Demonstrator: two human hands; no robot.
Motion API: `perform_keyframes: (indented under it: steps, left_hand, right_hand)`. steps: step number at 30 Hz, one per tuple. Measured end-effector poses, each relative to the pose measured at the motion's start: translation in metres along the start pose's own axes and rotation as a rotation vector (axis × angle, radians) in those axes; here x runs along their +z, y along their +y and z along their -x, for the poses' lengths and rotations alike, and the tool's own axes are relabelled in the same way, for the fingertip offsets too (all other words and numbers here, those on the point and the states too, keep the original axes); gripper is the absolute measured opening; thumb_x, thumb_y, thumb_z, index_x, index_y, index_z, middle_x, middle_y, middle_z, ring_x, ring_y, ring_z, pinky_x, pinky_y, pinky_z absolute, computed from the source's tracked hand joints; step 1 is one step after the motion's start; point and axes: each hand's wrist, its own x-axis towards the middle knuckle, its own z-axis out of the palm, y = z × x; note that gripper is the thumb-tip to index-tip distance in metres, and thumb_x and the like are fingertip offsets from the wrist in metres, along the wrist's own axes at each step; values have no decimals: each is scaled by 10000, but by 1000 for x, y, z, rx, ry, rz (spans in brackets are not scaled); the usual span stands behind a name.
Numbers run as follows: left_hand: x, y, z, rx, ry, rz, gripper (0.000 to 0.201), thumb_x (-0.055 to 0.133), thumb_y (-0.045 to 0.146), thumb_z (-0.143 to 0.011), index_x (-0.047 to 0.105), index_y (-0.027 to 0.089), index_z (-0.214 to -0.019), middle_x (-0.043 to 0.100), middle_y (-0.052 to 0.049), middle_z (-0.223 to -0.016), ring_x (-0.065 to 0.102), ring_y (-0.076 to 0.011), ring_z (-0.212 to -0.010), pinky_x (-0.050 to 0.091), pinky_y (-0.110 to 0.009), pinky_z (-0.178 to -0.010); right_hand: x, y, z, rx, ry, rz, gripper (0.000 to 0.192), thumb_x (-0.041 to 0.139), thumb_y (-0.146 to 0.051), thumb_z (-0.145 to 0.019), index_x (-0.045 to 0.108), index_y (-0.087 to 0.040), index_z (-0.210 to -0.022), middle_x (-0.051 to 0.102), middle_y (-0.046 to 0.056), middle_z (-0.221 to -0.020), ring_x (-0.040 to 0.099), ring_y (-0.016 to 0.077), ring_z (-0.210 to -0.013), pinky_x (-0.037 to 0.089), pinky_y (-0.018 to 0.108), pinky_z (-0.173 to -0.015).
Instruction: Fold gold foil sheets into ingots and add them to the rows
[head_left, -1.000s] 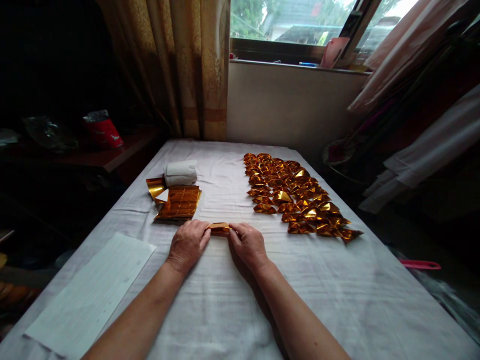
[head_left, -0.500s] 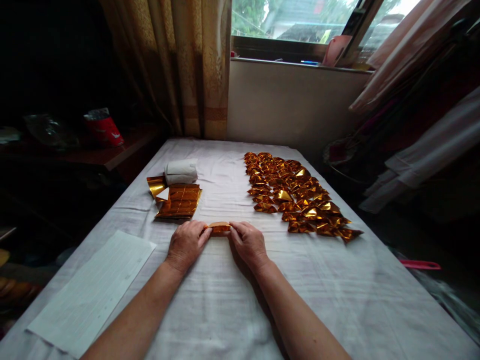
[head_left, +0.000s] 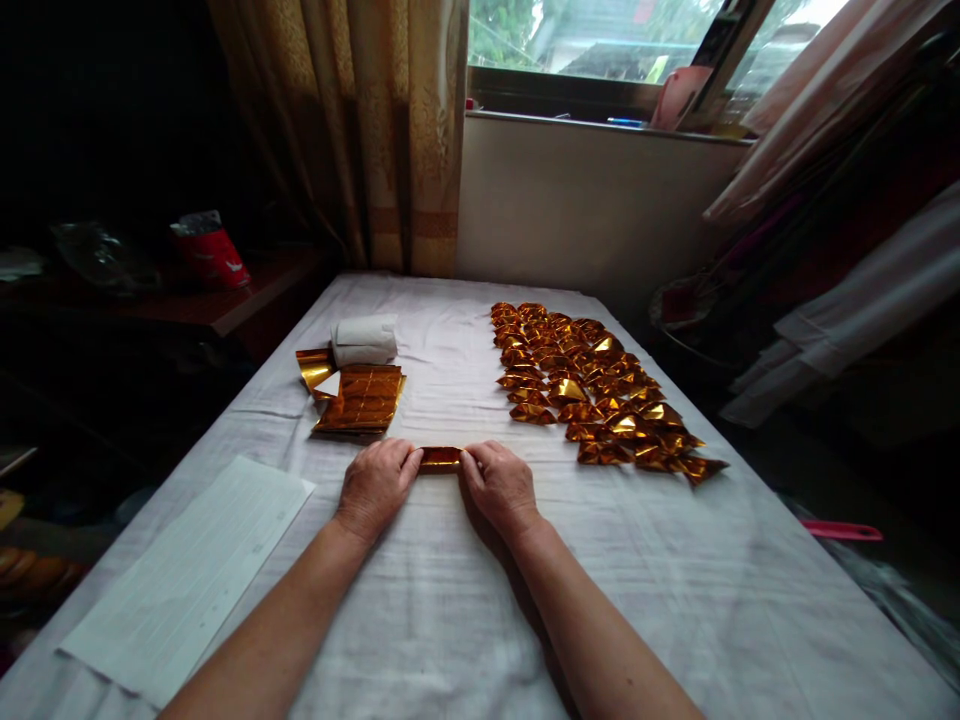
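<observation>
A narrow folded strip of gold foil paper (head_left: 440,460) lies crosswise between my two hands, just above the white cloth. My left hand (head_left: 377,487) pinches its left end between thumb and fingers. The right end is pinched by my right hand (head_left: 500,487). Beyond my left hand sits a stack of flat gold foil sheets (head_left: 367,398). To the right, past my right hand, several rows of folded gold foil ingots (head_left: 570,390) are laid out close together.
A white roll (head_left: 365,340) and a curled foil piece (head_left: 315,370) lie behind the stack. A pale paper sheet (head_left: 191,580) rests at the left. White cloth (head_left: 450,620) covers the table. A red container (head_left: 211,250) stands on a side shelf; clothes (head_left: 847,320) hang at the right.
The foil strip has turned slightly between my fingers: its pale top edge has given way to a darker, shiny face. Both hands keep their grip and place. The view has shifted slightly.
</observation>
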Motion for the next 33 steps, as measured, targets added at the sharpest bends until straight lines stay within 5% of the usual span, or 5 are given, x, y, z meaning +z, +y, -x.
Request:
perform_keyframes:
  steps: [33]
  left_hand:
    - [0, 5, 0, -85, 9, 45, 265, 392, 263, -995, 606, 203, -850, 673, -48, -869, 624, -187, -805, 428, -274, -700]
  right_hand:
    - [3, -4, 3, -50, -28, -14, 207, 506, -253, -963, 688, -230, -868, 697, 25, -887, 624, 146, -811, 375, 234, -676]
